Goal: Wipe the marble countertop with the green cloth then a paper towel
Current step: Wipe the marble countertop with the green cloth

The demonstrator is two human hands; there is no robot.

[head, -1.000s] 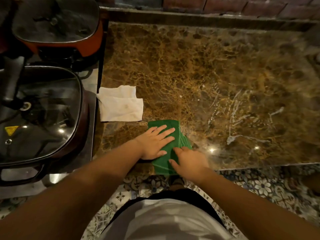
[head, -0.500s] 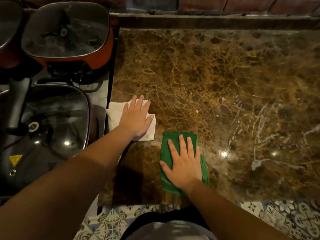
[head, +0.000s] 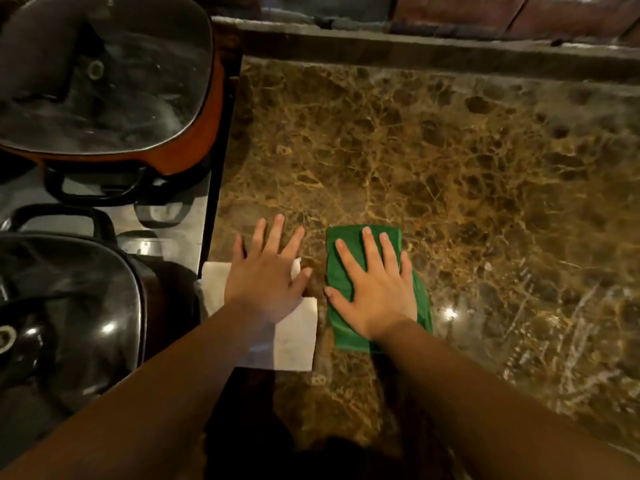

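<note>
The brown marble countertop fills the middle and right of the head view. A folded green cloth lies flat on it near the front left, and my right hand presses down on it with fingers spread. Just left of the cloth lies a white paper towel at the counter's left edge. My left hand lies palm-down on the towel's far part, its fingertips reaching past onto bare marble. A small bunched bit of towel shows beside the left thumb.
On the stove at left stand an orange pan with a glass lid and a black lidded pan. A raised stone ledge and a brick wall bound the back. Wet streaks shine at right.
My left hand left the green cloth and moved left onto the paper towel. My right hand went from the cloth's edge to flat on top of it and slid it forward.
</note>
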